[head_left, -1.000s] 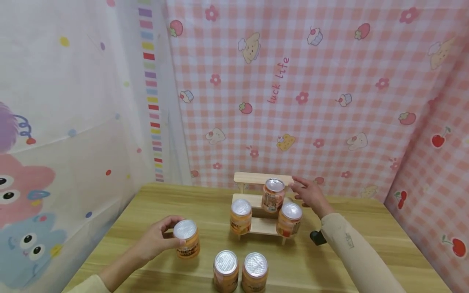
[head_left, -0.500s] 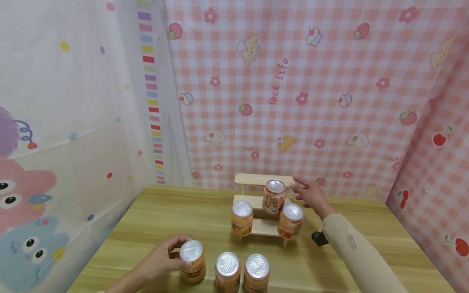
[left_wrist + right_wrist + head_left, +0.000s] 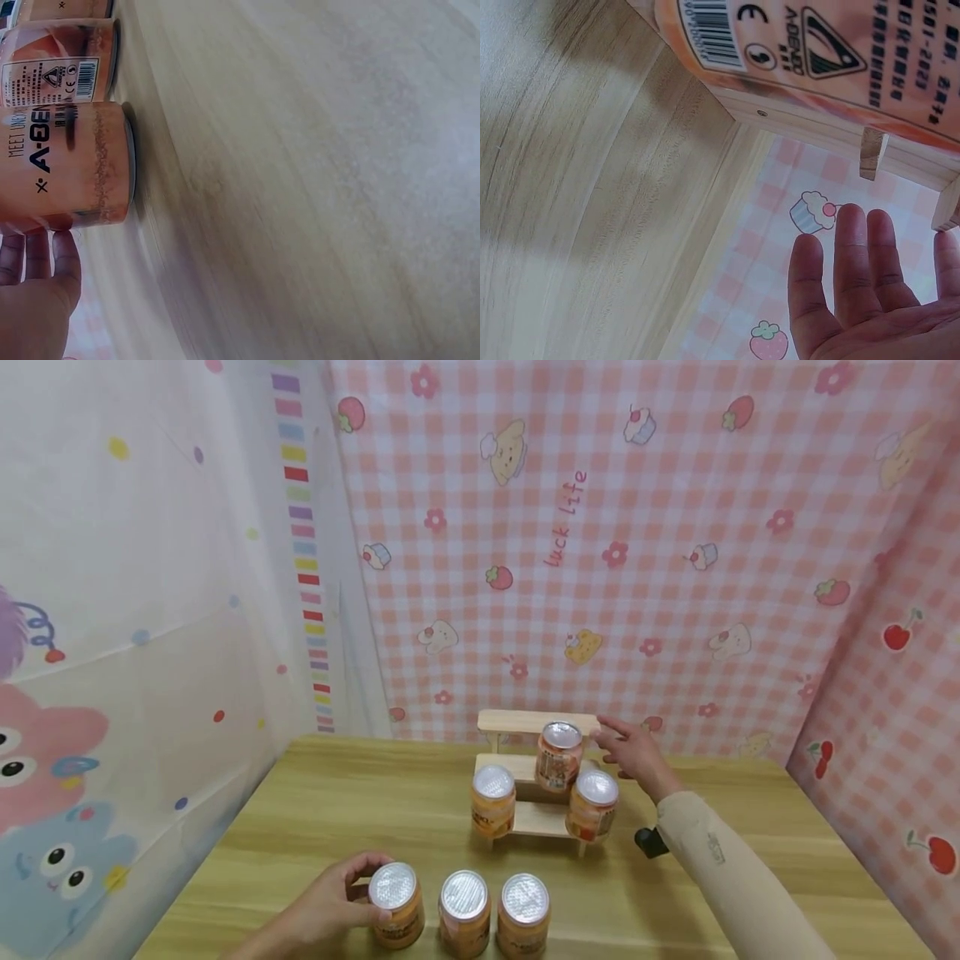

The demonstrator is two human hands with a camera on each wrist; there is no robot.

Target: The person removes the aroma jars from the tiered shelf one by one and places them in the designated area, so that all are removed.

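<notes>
My left hand (image 3: pixel 333 902) holds an orange can (image 3: pixel 401 920) with a silver lid at the front left, thumb on the near side and fingers behind it. In the left wrist view the orange can (image 3: pixel 67 161) stands upright on the table, fingertips against its side. Two similar cans, a middle can (image 3: pixel 465 927) and a right can (image 3: pixel 523 931), stand beside it in a row. My right hand (image 3: pixel 633 756) touches the right end of the top step of a small wooden stepped rack (image 3: pixel 536 721). Its fingers are extended in the right wrist view and hold nothing.
Three more cans stand on the rack: an upper can (image 3: pixel 559 760) on the middle step, a lower left can (image 3: pixel 492 806) and a lower right can (image 3: pixel 592 810). A small black object (image 3: pixel 649 842) lies by the right sleeve. Patterned cloths (image 3: pixel 600 568) hang behind the wooden table (image 3: pixel 337 785).
My left hand has brought its can toward the front and slightly right, up to the row of two cans. The right hand has stayed at the rack.
</notes>
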